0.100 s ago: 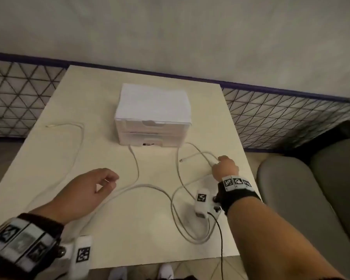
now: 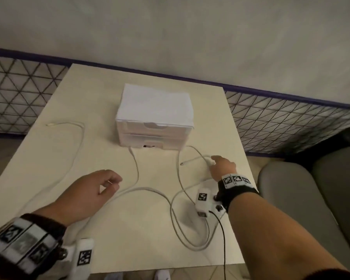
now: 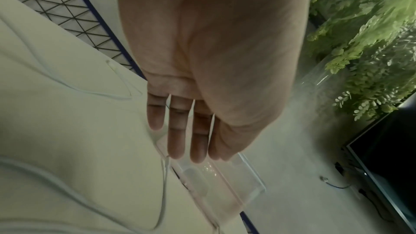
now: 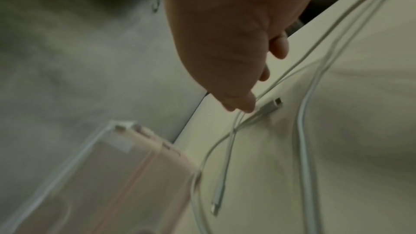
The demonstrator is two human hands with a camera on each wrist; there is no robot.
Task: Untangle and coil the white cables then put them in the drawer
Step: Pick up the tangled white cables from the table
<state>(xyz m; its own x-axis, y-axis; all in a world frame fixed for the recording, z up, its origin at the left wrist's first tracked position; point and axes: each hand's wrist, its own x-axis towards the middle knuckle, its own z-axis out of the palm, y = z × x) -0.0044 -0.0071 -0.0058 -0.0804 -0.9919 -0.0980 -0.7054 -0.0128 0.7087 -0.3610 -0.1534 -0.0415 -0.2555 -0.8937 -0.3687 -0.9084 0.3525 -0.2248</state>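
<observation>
- cables point(image 2: 150, 190) lie in loose white loops across a pale table point(image 2: 59, 150), in front of a white drawer unit point(image 2: 155, 118).
- right hand point(image 2: 223, 166) pinches a thin cable beside a plug point(image 4: 271, 106).
- left hand point(image 2: 85, 195) hovers with relaxed fingers, grasping nothing.
- behind the table: grey wall, wire mesh point(image 2: 18, 93); grey seat point(image 2: 311, 199) to the right.
- drawer contents are blurred.

Head view looking forward and down from above the tabletop point(image 2: 73, 199), taking in the whole surface. Wrist views looking close along each palm, sharing the drawer unit point(image 2: 154, 126) point(image 3: 216, 182) point(image 4: 94, 175) and cables point(image 2: 150, 190) point(image 4: 303, 131).
</observation>
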